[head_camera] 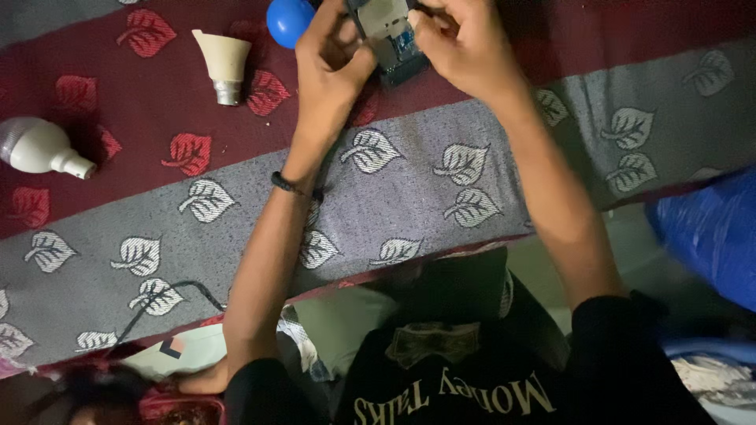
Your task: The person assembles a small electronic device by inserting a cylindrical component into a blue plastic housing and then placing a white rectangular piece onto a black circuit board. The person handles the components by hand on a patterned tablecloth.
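Both hands, left hand [335, 63] and right hand [461, 47], around a small dark device [394, 43] above leaf-patterned cloth [409, 197].

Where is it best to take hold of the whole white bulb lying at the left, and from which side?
Probably grip the white bulb around its wide round dome, coming from above. It lies on its side on the leaf-patterned cloth, narrow neck pointing right; the dome gives fingers the broadest hold, and nothing crowds it.

Small dark device [394, 43] with pale grey face and blue part, held up between both hands above red leaf-patterned cloth, tilted, top edge cut off by frame
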